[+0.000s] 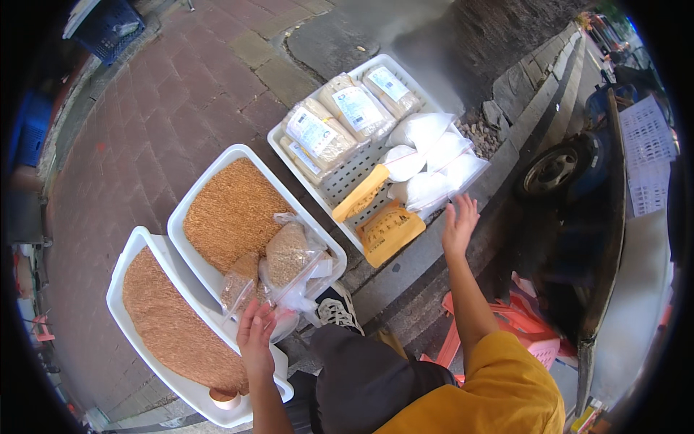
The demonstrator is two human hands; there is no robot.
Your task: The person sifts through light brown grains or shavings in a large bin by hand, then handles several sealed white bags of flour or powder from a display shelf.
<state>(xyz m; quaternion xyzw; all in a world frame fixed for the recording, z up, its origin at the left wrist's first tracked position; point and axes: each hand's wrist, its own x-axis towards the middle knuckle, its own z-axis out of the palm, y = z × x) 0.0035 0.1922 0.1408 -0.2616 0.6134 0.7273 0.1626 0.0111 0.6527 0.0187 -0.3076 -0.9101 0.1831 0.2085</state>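
My left hand, empty with fingers apart, hovers by a small clear zip bag of grain at the near corner of a white plastic tub. Loose golden grain fills much of that tub, and a larger clear bag of grain rests at its right end. My right hand, also empty and spread, is beside a white slotted crate. Closest to it are clear bags of white powder and a yellow printed packet. Another folded yellow packet leans in the crate.
Wrapped, labelled bundles fill the crate's far side. A second white tub holds reddish-brown grain and a small cup. Pink plastic stools and a cart with a wheel stand right. A tree trunk rises behind.
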